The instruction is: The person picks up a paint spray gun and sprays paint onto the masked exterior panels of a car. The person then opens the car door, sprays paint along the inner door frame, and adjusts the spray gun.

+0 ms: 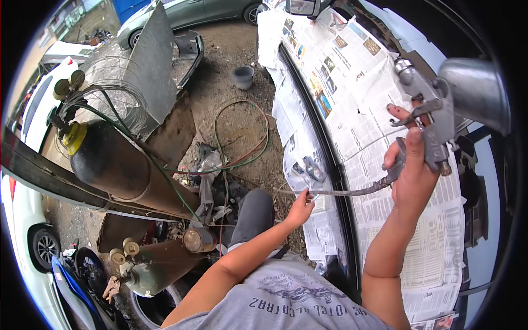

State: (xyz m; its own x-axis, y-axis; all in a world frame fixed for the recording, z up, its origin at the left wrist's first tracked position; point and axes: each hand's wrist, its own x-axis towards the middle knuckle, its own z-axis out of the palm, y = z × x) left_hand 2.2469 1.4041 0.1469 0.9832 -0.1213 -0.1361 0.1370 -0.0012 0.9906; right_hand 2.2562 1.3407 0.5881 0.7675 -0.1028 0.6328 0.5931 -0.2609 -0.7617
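My right hand (pixel 415 170) is wrapped round the handle of a metal spray gun (pixel 434 115), with fingers at its trigger. A large silver cup (pixel 476 91) is attached to the gun. From the handle's base a grey hose (pixel 352 192) runs left to my left hand (pixel 301 209), whose fingers pinch it. Beneath the gun lies a surface covered in newspaper (pixel 374 121), and a long black trim strip (pixel 313 115) runs along its left part.
Brown gas cylinder (pixel 121 165) and green cylinder (pixel 159 269) stand at the left. Green and red hoses (pixel 268 132) loop on the dirt ground near a grey bucket (pixel 242 77). A grey panel (pixel 151 63), a loose bumper (pixel 190 60) and parked cars are farther off.
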